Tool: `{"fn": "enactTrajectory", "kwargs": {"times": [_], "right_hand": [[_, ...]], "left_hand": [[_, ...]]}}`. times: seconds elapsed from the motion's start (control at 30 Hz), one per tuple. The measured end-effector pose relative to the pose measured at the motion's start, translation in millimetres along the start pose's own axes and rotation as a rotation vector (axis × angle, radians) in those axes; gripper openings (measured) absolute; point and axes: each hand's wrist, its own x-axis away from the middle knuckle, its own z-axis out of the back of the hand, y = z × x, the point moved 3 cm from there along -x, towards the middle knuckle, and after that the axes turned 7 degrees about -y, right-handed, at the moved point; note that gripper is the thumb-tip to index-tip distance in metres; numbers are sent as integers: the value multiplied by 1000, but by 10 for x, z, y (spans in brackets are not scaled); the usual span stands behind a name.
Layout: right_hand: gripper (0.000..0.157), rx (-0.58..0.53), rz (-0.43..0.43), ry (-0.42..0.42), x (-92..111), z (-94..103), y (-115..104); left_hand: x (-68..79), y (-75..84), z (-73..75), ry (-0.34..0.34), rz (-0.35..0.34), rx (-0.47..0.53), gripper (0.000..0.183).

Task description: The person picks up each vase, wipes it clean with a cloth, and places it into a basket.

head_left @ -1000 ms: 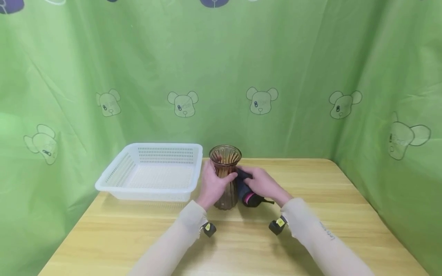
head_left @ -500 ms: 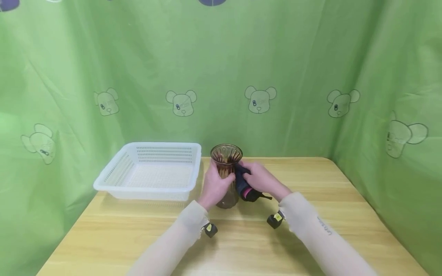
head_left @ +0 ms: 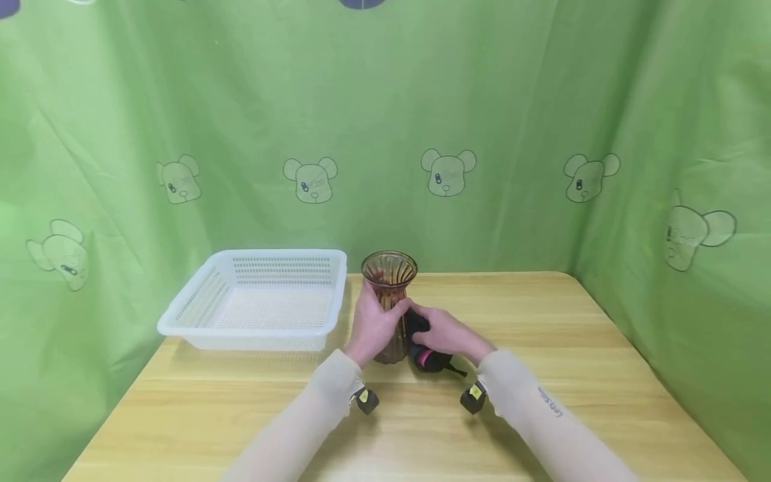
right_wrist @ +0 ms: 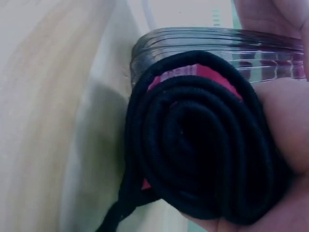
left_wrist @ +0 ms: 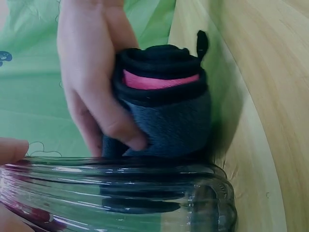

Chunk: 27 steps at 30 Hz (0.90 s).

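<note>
A ribbed amber glass vase [head_left: 393,349] with a flared rim stands upright on the wooden table. My left hand [head_left: 375,325] grips it round its upper body, thumb across the near side. Directly to its right, my right hand [head_left: 446,331] holds a rolled dark blue cloth [head_left: 429,359] with black edging, a pink strip and a small black loop. In the left wrist view the cloth [left_wrist: 174,123] lies right against the ribbed glass of the vase [left_wrist: 145,188]. Its coiled end faces the right wrist camera. The left hand's far fingers are hidden behind the vase in the head view.
A white plastic basket [head_left: 241,340] with slotted walls stands left of the vase, close to the left hand. The light wood table [head_left: 542,314] runs on to the right and front. A green curtain [head_left: 373,120] with bear prints hangs behind and at both sides.
The rolled cloth in my right hand rises a little beside the vase, then comes down lower along its side. My left hand keeps its grip on the vase. The head view shifts slightly.
</note>
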Motion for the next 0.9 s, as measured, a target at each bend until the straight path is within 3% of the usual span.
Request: {"fn": "enactTrajectory", "kwargs": {"times": [0.13,0.33,0.7,0.9], "right_hand": [[88,-17,11,13,3,-36,16],[82,17,6,72,9,-3,-13],[63,60,115,207,146,473,-540],[57,85,108,167,105,445,-532]], "left_hand": [[-7,16,10,4,-11,2,75],[17,-10,24,18,-4,6,79],[34,-27,63,44,-46,-17,85],[59,25,92,85,-35,-87,81]]}}
